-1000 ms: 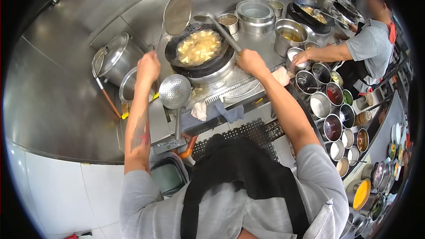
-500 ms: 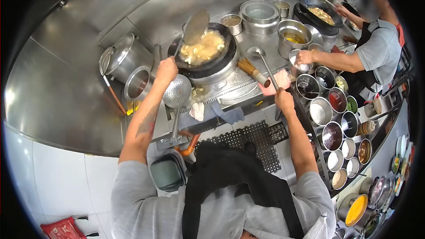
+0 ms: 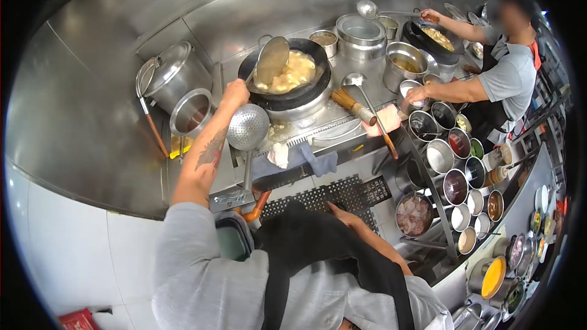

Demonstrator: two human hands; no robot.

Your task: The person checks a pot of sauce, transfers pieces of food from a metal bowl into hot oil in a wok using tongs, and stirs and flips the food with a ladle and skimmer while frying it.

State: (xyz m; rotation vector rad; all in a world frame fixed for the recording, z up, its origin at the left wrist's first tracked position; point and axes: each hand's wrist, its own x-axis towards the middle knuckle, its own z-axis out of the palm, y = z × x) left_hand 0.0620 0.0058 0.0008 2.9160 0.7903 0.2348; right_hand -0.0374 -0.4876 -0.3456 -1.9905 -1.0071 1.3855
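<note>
My left hand (image 3: 235, 93) is closed around the handle of a round strainer (image 3: 273, 61). The strainer is tilted over a black wok (image 3: 322, 80) on the burner, with pale yellow food (image 3: 296, 73) bubbling in it. My right hand (image 3: 343, 216) is low by my black apron, which hides part of it; the fingers that show look stretched out and hold nothing visible. A ladle (image 3: 372, 109) lies with its bowl on the stove and its wooden handle over the front edge, across a pink cloth (image 3: 386, 120). Beside it is a bamboo brush (image 3: 354, 106).
A perforated skimmer (image 3: 248, 127) rests at the stove's front, near a lidded pot (image 3: 174, 73). To the right, a co-worker (image 3: 510, 73) reaches toward a pot and holds another ladle (image 3: 368, 9). Several seasoning containers (image 3: 455, 187) stand in rows there.
My right hand has let go of the ladle and drawn back toward my apron. The ladle now lies on the stove. My left hand still holds the strainer, now tilted differently over the wok.
</note>
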